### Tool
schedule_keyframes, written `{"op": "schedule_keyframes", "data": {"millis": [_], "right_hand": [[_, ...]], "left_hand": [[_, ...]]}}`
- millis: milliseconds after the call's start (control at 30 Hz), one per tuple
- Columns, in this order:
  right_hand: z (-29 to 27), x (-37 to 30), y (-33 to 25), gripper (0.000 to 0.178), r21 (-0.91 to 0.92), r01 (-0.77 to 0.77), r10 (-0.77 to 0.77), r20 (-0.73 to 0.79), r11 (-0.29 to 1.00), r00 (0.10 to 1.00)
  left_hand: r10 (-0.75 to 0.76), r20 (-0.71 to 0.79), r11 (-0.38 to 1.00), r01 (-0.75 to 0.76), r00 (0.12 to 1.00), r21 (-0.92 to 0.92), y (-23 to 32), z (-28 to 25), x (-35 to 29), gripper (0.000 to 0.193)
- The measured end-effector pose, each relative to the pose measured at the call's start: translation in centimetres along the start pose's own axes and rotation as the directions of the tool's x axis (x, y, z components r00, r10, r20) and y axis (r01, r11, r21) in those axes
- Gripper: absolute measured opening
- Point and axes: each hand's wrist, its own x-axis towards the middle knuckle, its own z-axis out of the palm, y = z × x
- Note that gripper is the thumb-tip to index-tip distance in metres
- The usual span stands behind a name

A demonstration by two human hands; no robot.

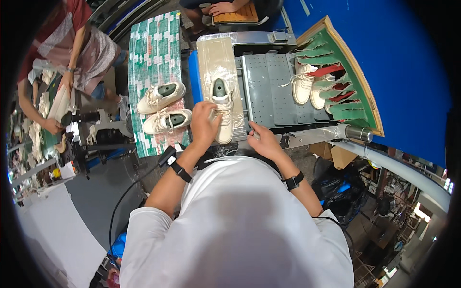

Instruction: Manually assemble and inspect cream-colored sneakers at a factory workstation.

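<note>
The cream lace-up shoe [224,126] sits in front of me on the tape-wrapped beige worktop [214,55], its toe at six o'clock and its dark green insole [219,87] toward twelve; I take it as the middle of my clock. My left hand [203,124] is at eight o'clock, fingers bent and slightly spread against the lacing; I cannot tell whether they pinch a lace. My right hand [267,143] is at four o'clock, beside the metal rail [307,138], its thumb and forefinger nearly together, the others curled in; whether anything is between them I cannot tell.

At nine to ten o'clock two matching shoes [163,98] lie side by side on a board [156,53]. Its covering carries repeating green-and-white blocks with some reddish print, too small for me to read. At two o'clock another pair [302,85] rests on the grey perforated slats [273,81], partly under the slit green curtain [353,111] in its wooden frame. Out at ten o'clock a co-worker [91,62] handles a pale piece; at twelve, another person's hand [222,8] rests on a wooden seat [237,15].
</note>
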Motion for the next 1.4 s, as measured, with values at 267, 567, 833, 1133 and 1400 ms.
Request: {"op": "schedule_keyframes", "data": {"millis": [267,567,833,1133,1400], "right_hand": [[-0.7,0.5,-1.9,0.063,-0.006,0.015,-0.015,-0.022,1.0,1.0],[2.1,3.0,-6.8,0.074,-0.204,0.303,-0.297,0.059,0.931,0.953],[4.5,6.7,-5.8,0.086,-0.62,0.57,-0.602,0.191,0.538,0.776],[4.0,6.4,-8.8,0.066,0.543,-0.128,0.005,0.222,0.83,0.975],[2.8,3.8,-6.3,0.066,-0.01,0.272,-0.27,0.087,0.962,0.959]], "left_hand": [[-0.038,0.178,0.989,0.062,0.983,-0.132,-2.2,0.0,2.7,0.021],[-0.345,0.392,-0.079,0.39,0.853,-0.917,-9.2,-2.6,7.7,0.025],[-0.035,0.298,0.999,0.046,0.954,-0.029,-5.5,-0.5,9.8,0.084],[-0.07,0.46,0.995,0.031,0.885,0.092,-3.1,-1.1,10.9,0.078],[-0.084,0.527,0.977,0.173,0.846,-0.122,-5.1,-0.4,10.4,0.085]]}}
